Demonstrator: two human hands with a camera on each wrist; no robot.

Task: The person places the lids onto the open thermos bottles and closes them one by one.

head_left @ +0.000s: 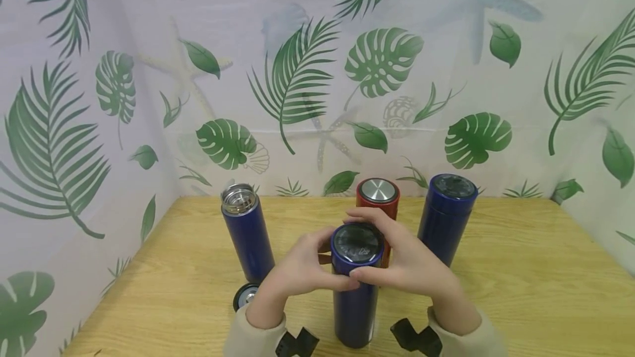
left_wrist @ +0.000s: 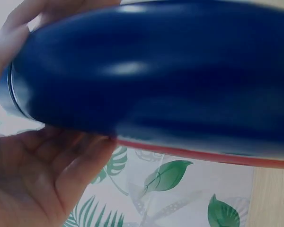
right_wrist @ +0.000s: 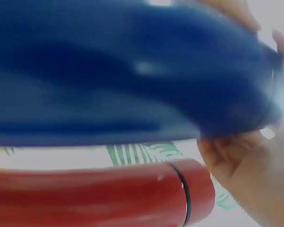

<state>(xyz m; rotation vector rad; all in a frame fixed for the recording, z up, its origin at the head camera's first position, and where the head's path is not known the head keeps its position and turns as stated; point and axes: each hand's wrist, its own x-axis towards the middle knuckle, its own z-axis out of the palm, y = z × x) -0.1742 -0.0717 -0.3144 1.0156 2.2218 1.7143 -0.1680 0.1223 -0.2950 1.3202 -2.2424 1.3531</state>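
A blue thermos (head_left: 354,315) with a glossy dark-topped lid (head_left: 358,244) stands upright on the table, close to me. My left hand (head_left: 303,270) grips it from the left, just below the lid, thumb across the front. From the right, my right hand (head_left: 409,264) curls round the lid area, its fingers reaching behind. The left wrist view shows the blue body (left_wrist: 156,80) large, with left fingers on both sides near the lid seam. In the right wrist view a red thermos (right_wrist: 94,194) lies beyond the blue one, apart from the right hand.
Behind my hands stands the red thermos with a silver lid top (head_left: 379,189). Another lidded blue thermos (head_left: 448,219) stands at the right. On the left is an uncapped blue thermos (head_left: 250,244), with a loose lid (head_left: 244,294) before it. Leaf-print cloth (head_left: 317,70) hangs behind the wooden table (head_left: 521,274).
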